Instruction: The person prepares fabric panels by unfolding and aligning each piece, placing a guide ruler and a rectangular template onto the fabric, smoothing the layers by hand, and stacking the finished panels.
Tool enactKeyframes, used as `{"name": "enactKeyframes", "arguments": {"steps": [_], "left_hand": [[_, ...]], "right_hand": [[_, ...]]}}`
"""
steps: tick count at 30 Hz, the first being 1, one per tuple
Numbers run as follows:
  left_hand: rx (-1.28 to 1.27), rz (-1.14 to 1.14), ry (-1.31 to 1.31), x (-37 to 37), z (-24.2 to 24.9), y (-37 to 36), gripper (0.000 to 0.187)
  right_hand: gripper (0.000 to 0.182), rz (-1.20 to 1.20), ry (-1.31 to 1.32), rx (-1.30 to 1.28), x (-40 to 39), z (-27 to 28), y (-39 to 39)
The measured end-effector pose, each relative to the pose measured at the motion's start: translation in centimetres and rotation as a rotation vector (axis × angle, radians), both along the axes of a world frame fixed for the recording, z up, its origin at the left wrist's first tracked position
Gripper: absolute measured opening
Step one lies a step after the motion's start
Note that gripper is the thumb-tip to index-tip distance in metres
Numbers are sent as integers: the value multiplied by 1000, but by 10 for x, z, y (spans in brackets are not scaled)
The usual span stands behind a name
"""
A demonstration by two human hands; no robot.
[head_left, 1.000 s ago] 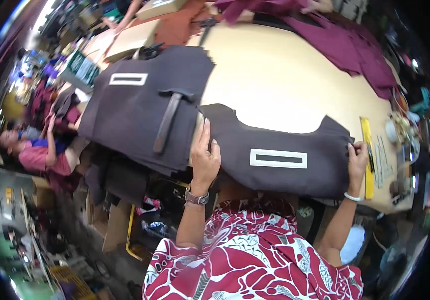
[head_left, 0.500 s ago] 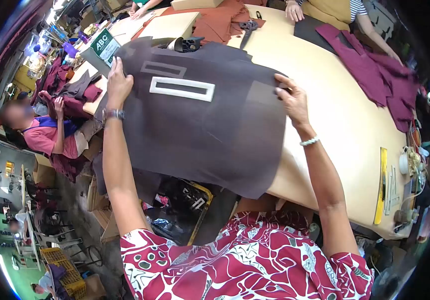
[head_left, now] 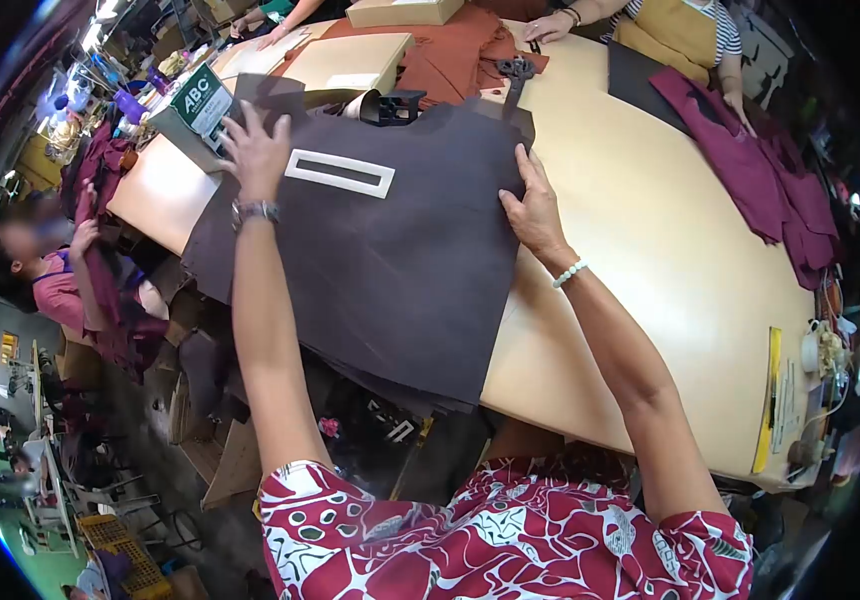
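Observation:
A dark grey-brown fabric panel (head_left: 390, 270) lies over a pile of similar panels, whose layered edges hang past the table's near edge. On its upper part sits a white rectangular outline piece (head_left: 338, 185) with a long open slot. My left hand (head_left: 258, 155) is over the panel's upper left, fingers spread and holding nothing, close to the green-and-white ABC box (head_left: 195, 108). At the right edge of the pile, my right hand (head_left: 535, 210) rests with its fingers stretched out and thumb apart, touching the fabric's side.
Dark scissors (head_left: 515, 75) lie beyond the pile, beside rust-coloured fabric (head_left: 445, 60). Maroon pieces (head_left: 730, 150) cover the table's right side near a co-worker in a mustard apron. A yellow ruler (head_left: 768, 400) lies at the right edge. Another person sits at left with maroon cloth.
The top panel, raised between both hands earlier, has come down flat onto the pile. My left hand has let go and spread its fingers; my right hand has moved left and opened.

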State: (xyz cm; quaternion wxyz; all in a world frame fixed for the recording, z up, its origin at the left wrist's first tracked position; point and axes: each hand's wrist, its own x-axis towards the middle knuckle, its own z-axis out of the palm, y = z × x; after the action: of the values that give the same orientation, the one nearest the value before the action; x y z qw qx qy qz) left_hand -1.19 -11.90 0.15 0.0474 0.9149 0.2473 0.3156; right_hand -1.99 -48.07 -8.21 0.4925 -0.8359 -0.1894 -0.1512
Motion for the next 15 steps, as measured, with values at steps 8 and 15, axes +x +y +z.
{"name": "enactKeyframes", "arguments": {"steps": [8, 15], "left_hand": [[-84, -241, 275, -21, -53, -70, 101], [11, -193, 243, -15, -48, -66, 93]], "right_hand": [[70, 175, 419, 381, -14, -23, -20], [85, 379, 241, 65, -35, -35, -25]]}}
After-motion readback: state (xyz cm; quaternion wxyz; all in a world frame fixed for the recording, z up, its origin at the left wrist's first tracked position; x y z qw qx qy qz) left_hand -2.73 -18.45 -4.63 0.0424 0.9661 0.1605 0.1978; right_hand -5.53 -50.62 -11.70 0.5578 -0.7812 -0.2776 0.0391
